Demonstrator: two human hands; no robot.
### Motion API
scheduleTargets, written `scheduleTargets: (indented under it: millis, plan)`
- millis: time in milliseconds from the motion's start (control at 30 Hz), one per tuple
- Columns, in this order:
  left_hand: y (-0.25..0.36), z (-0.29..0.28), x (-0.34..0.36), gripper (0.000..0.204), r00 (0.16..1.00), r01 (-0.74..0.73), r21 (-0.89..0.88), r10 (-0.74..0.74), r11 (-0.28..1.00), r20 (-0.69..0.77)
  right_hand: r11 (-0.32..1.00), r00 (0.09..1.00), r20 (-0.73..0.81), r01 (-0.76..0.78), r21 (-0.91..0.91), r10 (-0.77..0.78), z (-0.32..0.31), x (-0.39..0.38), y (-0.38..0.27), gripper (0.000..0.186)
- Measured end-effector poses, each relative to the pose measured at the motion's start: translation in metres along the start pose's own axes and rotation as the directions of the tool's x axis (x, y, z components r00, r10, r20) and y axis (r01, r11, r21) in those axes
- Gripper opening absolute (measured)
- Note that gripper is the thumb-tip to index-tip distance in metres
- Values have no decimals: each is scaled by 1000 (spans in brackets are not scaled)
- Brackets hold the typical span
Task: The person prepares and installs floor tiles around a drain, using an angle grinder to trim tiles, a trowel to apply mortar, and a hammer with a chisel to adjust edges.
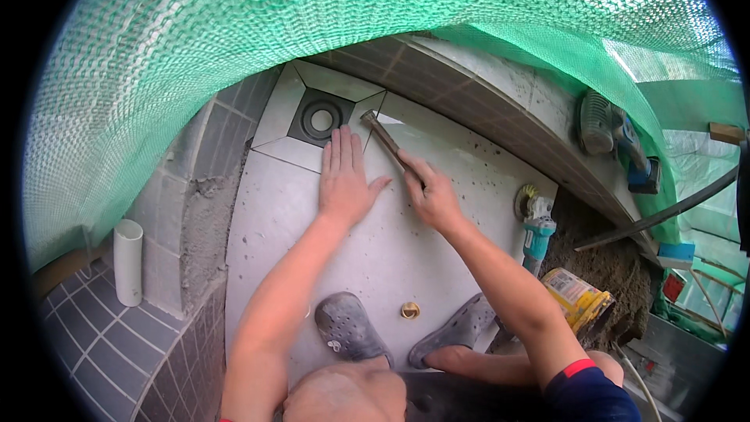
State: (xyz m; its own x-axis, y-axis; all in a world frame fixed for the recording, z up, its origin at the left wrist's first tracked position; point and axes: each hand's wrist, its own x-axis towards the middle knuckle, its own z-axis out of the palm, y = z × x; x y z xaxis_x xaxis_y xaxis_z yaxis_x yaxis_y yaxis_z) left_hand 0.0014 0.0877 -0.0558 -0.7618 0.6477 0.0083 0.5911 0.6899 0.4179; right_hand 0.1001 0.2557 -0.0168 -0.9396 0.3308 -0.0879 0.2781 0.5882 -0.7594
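Note:
My left hand lies flat on the pale floor tile, fingers stretched out together and thumb apart. Its fingertips reach the near edge of a square dark floor drain with a round pale centre. Cut tile pieces with slanted joints frame the drain. My right hand is closed round the handle of a hammer. The hammer's small metal head points away from me, over the tile just right of the drain. I cannot tell whether the head touches the tile.
Right of my feet lie a teal angle grinder and a yellow bucket beside rough mortar. A round brass fitting sits between my clogs. A white pipe stands left. Green netting hangs ahead; power tools rest on the ledge.

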Motion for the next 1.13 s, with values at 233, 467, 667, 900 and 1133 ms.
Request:
scheduleTargets:
  millis: [233, 467, 667, 900, 1133]
  plan:
    - [-7, -2, 2, 99, 1000, -29, -47, 29, 998, -9, 999, 1000, 9, -4, 54, 3, 5, 5, -5, 40]
    - [-12, -11, -11, 98, 999, 22, -14, -21, 1000, 42, 989, 987, -55, -149, -6, 149, -3, -15, 3, 39]
    - [-42, -27, -39, 99, 990, 128, 69, -131, 989, 44, 940, 938, -158, -327, -100, 309, -17, -38, 35, 40]
    - [-69, -37, -52, 95, 976, 216, 78, -214, 973, -33, 920, 946, -204, -301, -251, 253, -28, -42, 37, 35]
    - [-66, -27, -59, 101, 936, 349, 158, -334, 924, -116, 929, 950, -256, -247, -275, 177, -26, -50, 51, 34]
